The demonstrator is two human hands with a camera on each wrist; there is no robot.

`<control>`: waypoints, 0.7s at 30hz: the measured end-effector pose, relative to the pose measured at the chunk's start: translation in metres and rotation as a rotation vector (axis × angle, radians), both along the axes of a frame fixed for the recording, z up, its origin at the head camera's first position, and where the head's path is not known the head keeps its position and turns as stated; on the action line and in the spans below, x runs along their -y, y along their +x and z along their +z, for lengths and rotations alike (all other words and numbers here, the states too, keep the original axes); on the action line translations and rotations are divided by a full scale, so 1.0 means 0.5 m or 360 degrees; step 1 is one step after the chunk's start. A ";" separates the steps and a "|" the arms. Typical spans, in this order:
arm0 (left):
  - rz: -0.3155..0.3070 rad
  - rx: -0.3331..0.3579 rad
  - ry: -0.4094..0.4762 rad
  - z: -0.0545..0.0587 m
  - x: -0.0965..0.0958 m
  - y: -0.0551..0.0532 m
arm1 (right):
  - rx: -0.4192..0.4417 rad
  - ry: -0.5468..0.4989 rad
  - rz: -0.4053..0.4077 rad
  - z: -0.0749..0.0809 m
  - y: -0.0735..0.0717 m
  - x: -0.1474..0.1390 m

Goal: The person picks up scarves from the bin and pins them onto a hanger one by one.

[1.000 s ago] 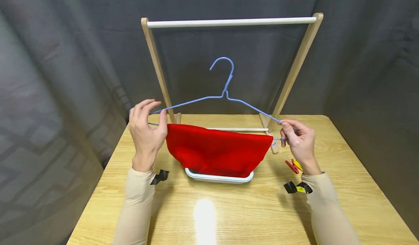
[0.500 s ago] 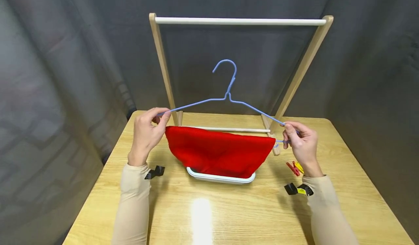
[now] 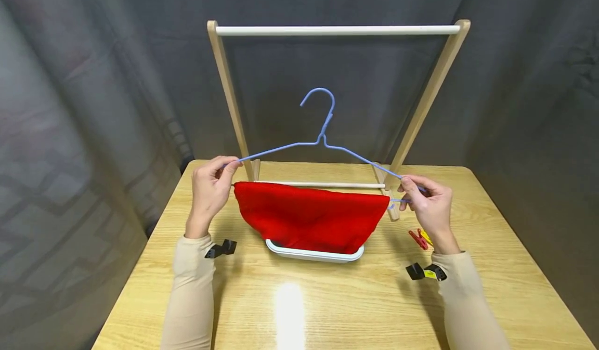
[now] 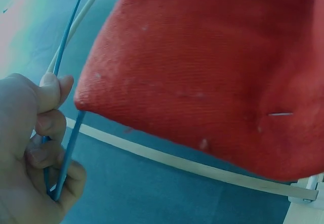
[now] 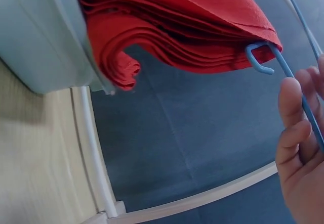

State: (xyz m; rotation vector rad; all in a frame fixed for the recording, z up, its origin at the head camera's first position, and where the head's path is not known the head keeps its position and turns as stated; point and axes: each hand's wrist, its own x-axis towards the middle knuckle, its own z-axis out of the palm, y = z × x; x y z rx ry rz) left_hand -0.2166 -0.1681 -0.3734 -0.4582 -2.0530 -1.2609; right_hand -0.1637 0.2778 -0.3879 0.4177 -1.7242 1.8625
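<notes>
A blue wire hanger (image 3: 323,138) is held up, hook at the top, between both hands. Over its lower bar hangs a folded red cloth (image 3: 311,215); the right wrist view shows its many layers beside a small blue hook. My left hand (image 3: 208,191) grips the hanger's left end, fingers curled round the wire near the corner of the cloth (image 4: 192,77). My right hand (image 3: 428,204) pinches the right end between thumb and fingers. The cloth's lower part hangs at a pale tub (image 3: 313,255) and hides most of it.
A rack with wooden posts (image 3: 428,100) and a white top rail (image 3: 337,30) stands behind the hanger. Red and yellow clothespins (image 3: 419,238) lie on the wooden table (image 3: 355,308) near the right wrist. Grey curtains (image 3: 70,157) surround the table.
The left hand, earlier with its fingers raised and spread, has closed round the hanger's left end. The hanger and cloth stay nearly in place; the right hand keeps its grip.
</notes>
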 end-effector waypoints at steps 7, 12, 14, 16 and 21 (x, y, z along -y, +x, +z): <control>-0.0050 0.0066 -0.0006 0.006 0.002 0.007 | 0.0112 0.0011 -0.0010 -0.017 0.011 -0.008; -0.0078 0.0068 0.0025 0.008 0.000 0.008 | 0.0121 0.0041 0.0000 -0.026 0.022 -0.019; -0.0084 0.0071 0.0048 0.010 0.000 0.009 | 0.0134 0.0060 -0.0001 -0.029 0.027 -0.023; -0.0094 0.0075 0.0062 0.011 0.000 0.010 | 0.0157 0.0074 -0.0011 -0.034 0.031 -0.027; -0.0122 0.0109 0.0111 0.015 0.001 0.013 | 0.0257 0.0080 -0.0069 -0.048 0.035 -0.039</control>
